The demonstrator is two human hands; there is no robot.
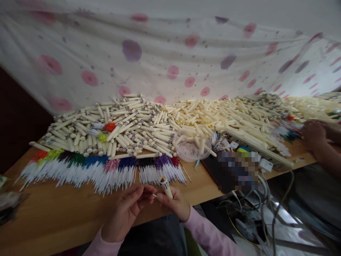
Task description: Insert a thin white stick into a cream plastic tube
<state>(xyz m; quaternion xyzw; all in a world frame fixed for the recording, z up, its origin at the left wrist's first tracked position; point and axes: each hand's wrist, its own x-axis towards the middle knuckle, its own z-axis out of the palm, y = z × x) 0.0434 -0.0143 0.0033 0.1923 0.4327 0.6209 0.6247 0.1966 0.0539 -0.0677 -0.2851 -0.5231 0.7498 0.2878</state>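
In my right hand [177,204] is a cream multicolour pen barrel [167,189], tilted with its open end up and coloured marks around that end. My left hand [128,208] is beside it, thumb and fingertips pinched on a thin pen refill [154,195]; only a short white bit shows between the two hands. Just beyond my hands lies a row of white pen refills [109,176], grouped by the colour of their ends: orange, yellow, green, blue, pink, black, purple, red.
Behind the refills are heaped cream pen barrels [149,128]. A clear plastic bowl [190,151] holds small pale parts. To the right are a dark flat case [213,174], a power strip [274,156] and hanging cables [266,199]. Another person's hands [317,133] rest at far right.
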